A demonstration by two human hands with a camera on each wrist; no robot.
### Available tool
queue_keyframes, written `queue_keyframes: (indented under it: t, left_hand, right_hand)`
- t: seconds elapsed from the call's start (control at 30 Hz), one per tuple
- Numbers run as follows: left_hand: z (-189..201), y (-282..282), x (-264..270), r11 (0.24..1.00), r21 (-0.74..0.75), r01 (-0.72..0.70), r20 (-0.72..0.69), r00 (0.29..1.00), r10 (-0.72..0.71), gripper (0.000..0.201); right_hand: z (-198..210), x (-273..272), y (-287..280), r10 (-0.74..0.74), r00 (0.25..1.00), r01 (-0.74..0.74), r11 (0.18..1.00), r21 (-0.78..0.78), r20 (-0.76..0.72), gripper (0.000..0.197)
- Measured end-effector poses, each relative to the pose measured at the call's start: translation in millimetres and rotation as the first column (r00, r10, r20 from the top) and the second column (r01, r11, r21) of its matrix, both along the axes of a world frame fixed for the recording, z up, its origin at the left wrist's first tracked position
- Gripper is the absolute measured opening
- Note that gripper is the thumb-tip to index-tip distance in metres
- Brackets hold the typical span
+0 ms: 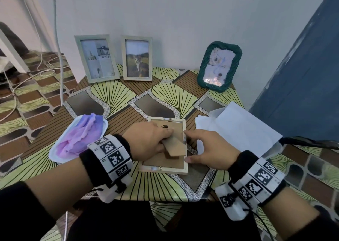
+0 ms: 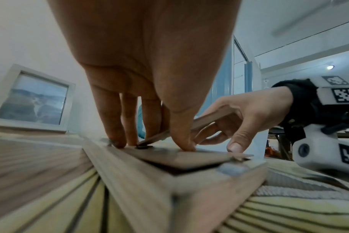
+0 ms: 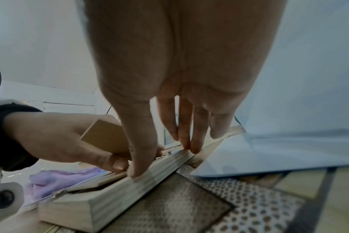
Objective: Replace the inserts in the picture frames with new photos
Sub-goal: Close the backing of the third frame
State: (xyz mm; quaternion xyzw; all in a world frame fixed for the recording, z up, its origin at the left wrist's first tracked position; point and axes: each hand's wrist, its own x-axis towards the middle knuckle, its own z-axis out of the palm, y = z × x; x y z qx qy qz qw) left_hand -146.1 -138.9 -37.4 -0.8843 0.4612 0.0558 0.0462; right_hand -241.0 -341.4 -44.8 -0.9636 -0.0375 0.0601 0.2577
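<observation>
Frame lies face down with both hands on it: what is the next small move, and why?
Probably lift the backing board out. The left hand holds the cardboard stand, the board's near corner already sits above the frame, and the right hand steadies the frame's right rail.

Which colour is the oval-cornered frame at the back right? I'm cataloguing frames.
Dark green, with a twisted, rope-like rim, on the rightmost frame. The head view shows it best.

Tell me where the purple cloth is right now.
In the head view, the purple cloth lies in a white tray at the table's left side, beside the left hand.
</observation>
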Motion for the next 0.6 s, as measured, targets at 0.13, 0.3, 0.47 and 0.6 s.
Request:
queue_keyframes:
  t: [0.13,0.3,0.47,0.6]
  left_hand:
    - [-3,0,-3,0.999,0.009,0.052,0.015,0.999,-0.052,0.053]
    - [-1,13,-1,0.996,0.022,0.087,-0.107,0.991,-0.085,0.079]
    - [-4,21,-4,0.988,0.084,0.133,-0.099,0.987,-0.124,0.089]
    - [-6,19,-4,0.984,0.124,0.132,-0.058,0.990,-0.125,0.088]
  right_hand:
    - [-1,-1,2,0.009,1.000,-0.009,1.000,0.008,0.025,0.068]
    - [-3,-1,2,-0.005,0.999,0.006,1.000,-0.022,0.034,0.076]
    - [-2,0,3,0.002,1.000,-0.003,0.997,-0.079,-0.015,0.083]
    - [1,1,6,0.013,1.000,-0.017,0.991,-0.129,-0.029,0.079]
